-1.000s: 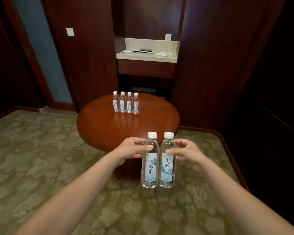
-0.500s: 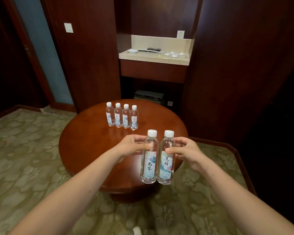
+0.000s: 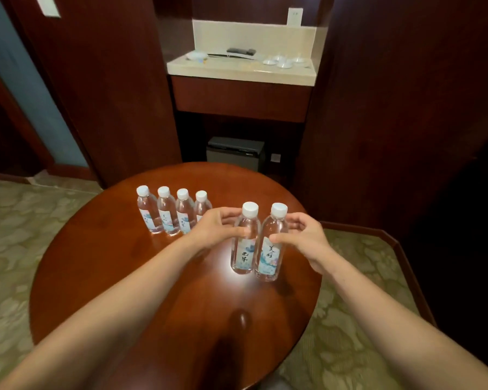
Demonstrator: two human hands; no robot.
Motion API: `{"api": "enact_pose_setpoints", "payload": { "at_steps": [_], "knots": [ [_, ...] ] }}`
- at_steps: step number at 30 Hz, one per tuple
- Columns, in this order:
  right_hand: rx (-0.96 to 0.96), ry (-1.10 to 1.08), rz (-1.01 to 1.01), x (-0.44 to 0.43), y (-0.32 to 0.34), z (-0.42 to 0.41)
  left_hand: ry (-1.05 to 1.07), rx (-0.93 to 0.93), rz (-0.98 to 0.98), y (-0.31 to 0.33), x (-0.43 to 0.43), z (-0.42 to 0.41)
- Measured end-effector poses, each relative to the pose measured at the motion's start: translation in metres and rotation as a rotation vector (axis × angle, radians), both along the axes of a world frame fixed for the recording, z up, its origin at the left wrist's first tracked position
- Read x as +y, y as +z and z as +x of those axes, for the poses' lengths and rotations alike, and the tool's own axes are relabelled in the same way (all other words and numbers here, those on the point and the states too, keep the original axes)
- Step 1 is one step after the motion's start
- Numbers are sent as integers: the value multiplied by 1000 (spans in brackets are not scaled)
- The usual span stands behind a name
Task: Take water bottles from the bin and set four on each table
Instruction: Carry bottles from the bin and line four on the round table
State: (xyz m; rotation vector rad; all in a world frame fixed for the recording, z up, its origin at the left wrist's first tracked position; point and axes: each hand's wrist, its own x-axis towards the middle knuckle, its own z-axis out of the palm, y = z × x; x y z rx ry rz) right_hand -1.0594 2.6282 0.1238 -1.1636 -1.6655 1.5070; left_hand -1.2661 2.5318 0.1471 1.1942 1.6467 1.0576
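Both hands grasping, one bottle each: left hand (image 3: 214,229) pinches the upper body of the left-hand bottle (image 3: 244,249) between thumb and curled fingers, just under the shoulder; right hand (image 3: 302,237) does the same on the right-hand bottle (image 3: 271,250), thumb across the front, fingers behind. Head view, the only view: the two held bottles sit right of centre in the frame, upright, sides touching or nearly so, white caps on, labels facing the camera. Their bases are at or just above the round wooden table (image 3: 110,277); a bright reflection lies under them, but whether they have contact with the top cannot be told. A row of four bottles (image 3: 175,215) stands upright on the same table, left of centre, close-packed, its rightmost bottle partly hidden behind the left hand. Upper centre: a pale counter (image 3: 240,70) with small items on it, and a dark box (image 3: 235,152) in the recess below. Patterned carpet (image 3: 12,249) at both sides. No bin in the frame. Judgement: this table appears to hold its four, so setting these two down would make six and leave another table short. Other risks: the left knuckles are just beside the row's end bottle, so a sideways move could topple it and carry along the row; releasing before the bases are flat could tip the pair, since the grips are high and the bottles narrow.
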Motion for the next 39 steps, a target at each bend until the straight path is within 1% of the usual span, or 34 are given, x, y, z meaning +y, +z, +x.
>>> {"api": "enact_pose_setpoints", "payload": {
  "at_steps": [6, 12, 16, 22, 28, 30, 32, 35, 39],
  "knots": [
    [-22, -4, -6, 59, -30, -31, 17, -25, -31, -29, 59, -30],
    [-69, 26, -52, 116, -67, -61, 97, -121, -84, -63, 105, -53],
    [-104, 65, -86, 142, -83, -76, 119, -123, -125, -80, 124, -63],
    [-148, 114, -88, 157, -105, -89, 154, -118, -107, -108, 136, -73],
    [-124, 146, -121, 153, -109, -91, 110, -111, -134, -122, 137, -80],
    [-142, 174, -108, 150, -106, -92, 79, -82, -140, -118, 138, -81],
    [-189, 205, -85, 148, -105, -93, 47, -15, -157, -112, 138, -81],
    [-278, 250, -54, 146, -97, -93, -18, 221, -152, -103, 140, -83],
    [-316, 251, 24, 147, -73, -99, -53, 547, -82, -82, 151, -89]
  ]
}}
